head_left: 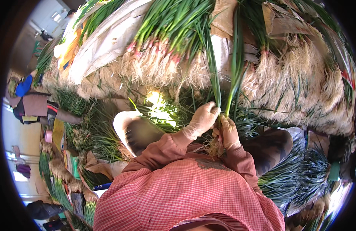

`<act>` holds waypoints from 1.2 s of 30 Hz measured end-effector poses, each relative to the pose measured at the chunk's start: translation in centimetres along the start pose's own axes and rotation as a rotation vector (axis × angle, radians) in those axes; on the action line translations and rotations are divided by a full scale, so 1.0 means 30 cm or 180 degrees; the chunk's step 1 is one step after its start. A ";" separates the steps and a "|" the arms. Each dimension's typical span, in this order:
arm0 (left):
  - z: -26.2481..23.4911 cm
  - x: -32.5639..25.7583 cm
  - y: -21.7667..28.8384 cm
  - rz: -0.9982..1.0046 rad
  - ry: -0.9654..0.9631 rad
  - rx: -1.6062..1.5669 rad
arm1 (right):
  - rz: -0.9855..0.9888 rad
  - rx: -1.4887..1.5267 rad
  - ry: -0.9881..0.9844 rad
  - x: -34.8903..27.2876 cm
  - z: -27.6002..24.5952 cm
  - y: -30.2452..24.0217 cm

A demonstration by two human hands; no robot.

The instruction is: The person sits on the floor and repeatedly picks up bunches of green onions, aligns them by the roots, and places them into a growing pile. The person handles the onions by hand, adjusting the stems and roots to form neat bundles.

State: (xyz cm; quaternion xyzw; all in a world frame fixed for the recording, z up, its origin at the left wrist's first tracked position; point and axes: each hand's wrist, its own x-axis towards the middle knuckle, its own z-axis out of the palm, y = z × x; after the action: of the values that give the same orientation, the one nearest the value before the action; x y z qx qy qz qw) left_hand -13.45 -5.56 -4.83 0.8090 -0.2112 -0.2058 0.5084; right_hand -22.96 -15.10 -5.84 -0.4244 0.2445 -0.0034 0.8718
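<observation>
My gloved left hand [203,122] is closed, its fingertips pinching green leaves of a green onion that run up and away from me. Close beside it, my gloved right hand [229,133] is wrapped round the lower stalks of green onions [233,82], their long leaves pointing away. Pale stringy roots [213,148] hang below the right hand, near my checked apron [185,184]. Whether both hands grip the same stalk is hard to make out. Beyond my hands lies a long heap of green onions [174,23], with reddish bases and tangled roots toward me.
Loose green leaves [162,111] litter the ground between my knees. More green onions [293,177] lie at my right, and others [103,131] at my left. White sacking [108,36] partly covers the heap. Another person [35,104] is at the far left.
</observation>
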 end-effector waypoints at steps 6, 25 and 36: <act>0.063 -0.047 0.009 0.0594 0.0430 -0.0241 | -0.0340 -0.0123 0.0303 -0.087 0.004 0.030; -0.519 0.462 0.342 0.0046 0.1079 0.3553 | -0.0965 0.1319 -0.2121 -0.317 -0.002 -0.430; -0.328 0.102 0.337 0.0039 0.1070 0.0023 | -0.0684 0.0257 0.0134 -0.018 0.112 -0.153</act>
State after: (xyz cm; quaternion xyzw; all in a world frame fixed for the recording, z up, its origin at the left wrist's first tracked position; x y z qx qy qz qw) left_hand -6.87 -4.00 7.92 0.8326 -0.1289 -0.0636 0.5349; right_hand -21.07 -15.45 -0.46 -0.4126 0.2155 -0.1156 0.8775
